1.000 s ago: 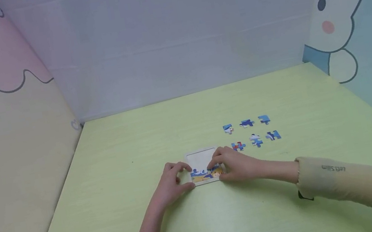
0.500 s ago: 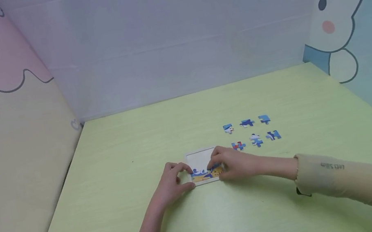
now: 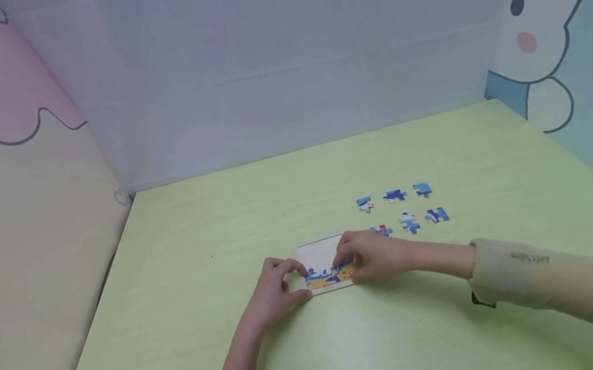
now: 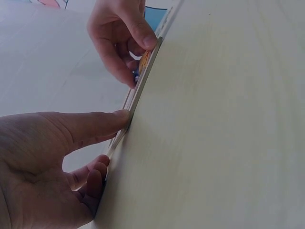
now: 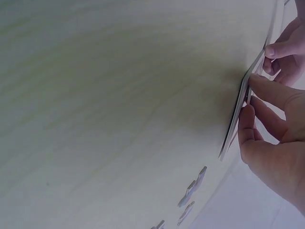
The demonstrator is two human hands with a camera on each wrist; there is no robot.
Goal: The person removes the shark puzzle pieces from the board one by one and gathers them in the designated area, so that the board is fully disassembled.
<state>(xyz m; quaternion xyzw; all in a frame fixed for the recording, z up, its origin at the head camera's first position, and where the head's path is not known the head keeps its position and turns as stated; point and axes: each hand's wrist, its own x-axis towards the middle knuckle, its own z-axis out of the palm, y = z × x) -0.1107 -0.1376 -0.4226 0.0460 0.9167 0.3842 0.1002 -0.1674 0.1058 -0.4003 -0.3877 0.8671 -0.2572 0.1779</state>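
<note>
A small white-rimmed jigsaw tray (image 3: 317, 251) lies on the table, its near part filled with a blue and orange picture (image 3: 319, 280) and its far part bare white. My left hand (image 3: 271, 295) grips the tray's left side, thumb at the near left corner and index fingertip on the left rim. On the right, my right hand (image 3: 374, 254) has its thumb at the near right corner and bent fingertips on a puzzle piece (image 3: 347, 270) inside the tray. Orange and blue of that piece (image 4: 144, 59) show between thumb and fingers in the left wrist view. The hand hides the tray's right edge.
Several loose puzzle pieces lie in two rows right of and behind the tray, among them a blue one (image 3: 422, 190) and a red and blue one (image 3: 382, 231) partly behind the right hand. A pale green table (image 3: 208, 227) meets printed walls at the back and sides.
Both hands stay at the tray with almost the same grip. The right forearm and sleeve have risen slightly in the head view, and the right fingertips have shifted a little on the piece.
</note>
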